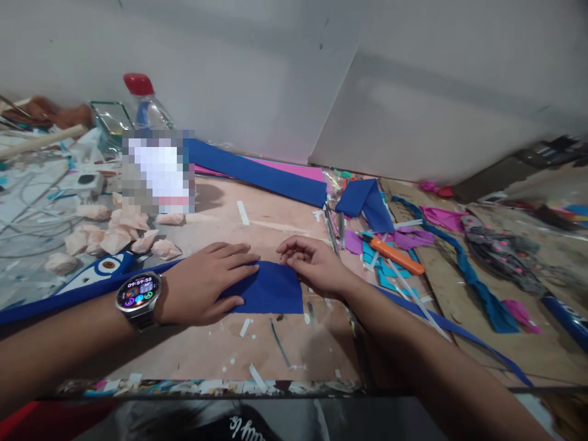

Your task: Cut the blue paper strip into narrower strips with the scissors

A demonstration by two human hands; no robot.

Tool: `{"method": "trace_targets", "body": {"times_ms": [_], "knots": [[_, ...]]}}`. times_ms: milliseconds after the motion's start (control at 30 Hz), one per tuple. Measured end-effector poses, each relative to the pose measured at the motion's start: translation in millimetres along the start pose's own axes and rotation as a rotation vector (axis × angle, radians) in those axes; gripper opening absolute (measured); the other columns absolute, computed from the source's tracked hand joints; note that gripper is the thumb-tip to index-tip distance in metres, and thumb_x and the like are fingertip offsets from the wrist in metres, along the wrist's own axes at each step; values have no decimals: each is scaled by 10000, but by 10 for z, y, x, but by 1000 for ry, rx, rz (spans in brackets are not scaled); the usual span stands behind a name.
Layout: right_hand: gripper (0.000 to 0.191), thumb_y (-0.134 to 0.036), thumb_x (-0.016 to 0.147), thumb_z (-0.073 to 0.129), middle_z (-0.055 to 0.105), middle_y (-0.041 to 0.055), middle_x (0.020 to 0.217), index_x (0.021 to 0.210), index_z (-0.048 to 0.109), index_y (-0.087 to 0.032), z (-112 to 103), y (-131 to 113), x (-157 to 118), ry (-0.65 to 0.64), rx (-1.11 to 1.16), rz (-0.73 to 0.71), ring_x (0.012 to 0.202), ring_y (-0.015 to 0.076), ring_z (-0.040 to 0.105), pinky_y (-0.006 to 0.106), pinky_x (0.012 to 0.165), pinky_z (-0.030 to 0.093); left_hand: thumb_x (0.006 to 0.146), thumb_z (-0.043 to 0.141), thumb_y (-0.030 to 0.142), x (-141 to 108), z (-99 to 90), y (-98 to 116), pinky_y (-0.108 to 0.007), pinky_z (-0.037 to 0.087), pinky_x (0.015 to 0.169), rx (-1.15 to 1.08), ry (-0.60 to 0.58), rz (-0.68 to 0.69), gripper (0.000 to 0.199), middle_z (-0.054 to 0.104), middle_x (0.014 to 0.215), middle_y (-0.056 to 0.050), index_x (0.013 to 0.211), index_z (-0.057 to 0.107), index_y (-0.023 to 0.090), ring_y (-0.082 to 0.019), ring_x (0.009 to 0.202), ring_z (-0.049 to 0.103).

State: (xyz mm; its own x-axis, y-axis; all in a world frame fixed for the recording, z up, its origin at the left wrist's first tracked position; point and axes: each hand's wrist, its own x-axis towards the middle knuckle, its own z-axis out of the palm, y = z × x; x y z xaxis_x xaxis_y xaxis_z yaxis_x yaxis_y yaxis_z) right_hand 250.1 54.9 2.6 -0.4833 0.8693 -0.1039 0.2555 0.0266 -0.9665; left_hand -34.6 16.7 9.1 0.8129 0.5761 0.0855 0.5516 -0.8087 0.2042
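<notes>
A blue fabric piece [275, 291] lies on the worktable, its right part spread out. My left hand [211, 282], with a smartwatch [139, 294] on the wrist, rests flat on it, fingers stretched to the right. At the fabric's upper right edge is my right hand [312, 260]. Its fingers are curled, with the thumb against the fabric's edge; what lies under the fingertips is partly hidden. A narrow blue band [459, 331] shows beyond my right forearm, and a blue strip [92, 291] runs left behind my left forearm.
Folded blue strips [261, 177] lie at the back. An orange utility knife [397, 254] sits on scraps at the right, near a teal twisted fabric [478, 288]. Several peach bundles [119, 226] are at the left, below a red-capped bottle [149, 107]. The table edge [206, 387] is close in front.
</notes>
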Motion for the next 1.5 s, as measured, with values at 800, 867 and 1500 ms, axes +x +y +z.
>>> {"method": "trace_targets", "body": {"times_ms": [800,867,1500], "knots": [[196,-300,857,772,693,53,953,1021,709,-212,33,12,-18,-112,-301,-233,703,151,596,285,636,488,987,483,641,58,224,74,-657,280,1203,-39,63,112,700,339,1688,-143,1583,408,280,-438,1531,336],[190,-296,862,769,701,58,957,1023,716,-212,22,14,-9,-102,-341,-248,708,155,596,288,641,485,988,473,650,60,229,80,-673,276,1202,-45,48,109,707,302,1704,-143,1586,406,280,-446,1540,317],[359,-82,741,615,717,34,976,1073,688,-196,-82,29,-1,-121,-128,-149,739,125,628,241,659,484,972,474,686,170,227,137,-661,288,1213,-52,97,115,658,377,1668,-140,1439,556,230,-449,1516,346]]}}
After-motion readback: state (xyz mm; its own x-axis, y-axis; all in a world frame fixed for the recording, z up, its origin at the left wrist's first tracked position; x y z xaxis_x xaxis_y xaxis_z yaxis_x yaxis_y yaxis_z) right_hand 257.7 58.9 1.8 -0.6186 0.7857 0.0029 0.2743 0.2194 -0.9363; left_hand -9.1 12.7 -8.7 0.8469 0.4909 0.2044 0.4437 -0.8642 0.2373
